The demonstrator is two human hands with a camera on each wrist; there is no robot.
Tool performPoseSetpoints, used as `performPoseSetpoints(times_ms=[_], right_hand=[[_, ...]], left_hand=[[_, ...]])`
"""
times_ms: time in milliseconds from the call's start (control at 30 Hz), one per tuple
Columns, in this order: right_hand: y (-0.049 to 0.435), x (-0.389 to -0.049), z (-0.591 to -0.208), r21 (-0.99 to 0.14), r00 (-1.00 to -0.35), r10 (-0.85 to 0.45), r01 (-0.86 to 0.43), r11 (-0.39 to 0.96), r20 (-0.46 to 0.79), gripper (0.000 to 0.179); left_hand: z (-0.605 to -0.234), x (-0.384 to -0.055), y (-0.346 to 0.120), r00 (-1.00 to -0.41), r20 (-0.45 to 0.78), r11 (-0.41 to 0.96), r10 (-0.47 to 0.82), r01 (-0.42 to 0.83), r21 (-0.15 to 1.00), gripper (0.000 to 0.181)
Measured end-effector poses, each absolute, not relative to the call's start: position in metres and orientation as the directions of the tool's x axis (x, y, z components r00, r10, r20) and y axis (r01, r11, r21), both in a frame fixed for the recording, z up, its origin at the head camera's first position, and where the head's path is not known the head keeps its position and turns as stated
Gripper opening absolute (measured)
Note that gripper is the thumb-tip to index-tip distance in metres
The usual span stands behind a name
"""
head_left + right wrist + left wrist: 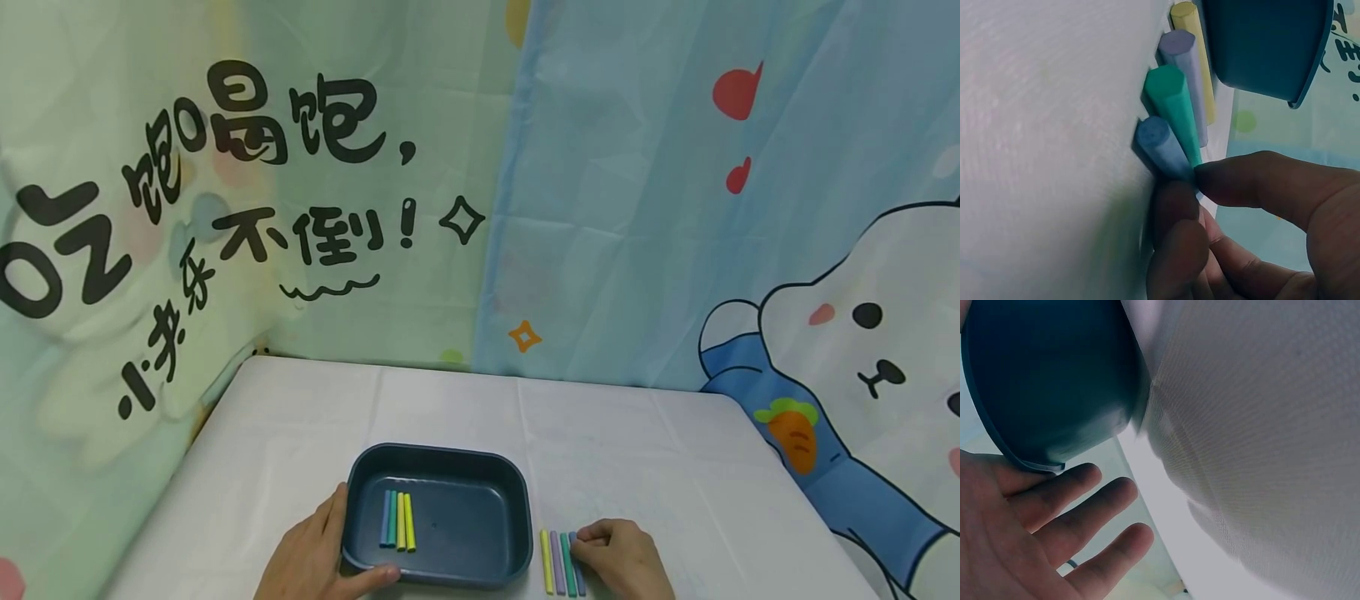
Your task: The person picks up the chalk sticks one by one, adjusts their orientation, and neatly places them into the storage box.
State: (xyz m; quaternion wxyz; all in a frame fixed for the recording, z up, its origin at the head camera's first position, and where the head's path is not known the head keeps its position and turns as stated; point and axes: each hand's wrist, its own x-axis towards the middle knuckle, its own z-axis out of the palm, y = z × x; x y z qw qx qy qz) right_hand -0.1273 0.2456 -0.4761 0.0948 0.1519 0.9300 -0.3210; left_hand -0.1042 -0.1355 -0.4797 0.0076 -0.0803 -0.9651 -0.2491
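Note:
A dark blue rectangular tray (472,527) stands on the white-covered table. My left hand (311,550) lies against its left side, fingers extended and thumb along the front rim; in the left wrist view, the index finger touches the rim and the other fingers spread below it. Inside the tray lie blue (386,518), green (392,520) and two yellow chalk sticks (406,522). To the tray's right, my right hand (626,557) pinches a blue chalk stick (1163,147) between thumb and finger. Beside that stick lie green (1172,100), purple (1185,59) and yellow (1196,47) chalk sticks.
The white tablecloth (637,450) spreads around the tray. Behind the table hangs a printed curtain (600,208), green on the left with black lettering and blue on the right with a white cartoon animal (840,350).

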Motion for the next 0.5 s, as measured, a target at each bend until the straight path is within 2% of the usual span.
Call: performPoseSetpoints(times_ms=[500], right_hand=[[0.2515, -0.1318, -0.4739, -0.632, -0.914, 0.261, 0.403, 0.662, -0.310, 0.028]], left_hand=[[-0.4801, -0.1037, -0.1350, -0.987, 0.064, 0.864, 0.144, 0.157, 0.478, 0.128]])
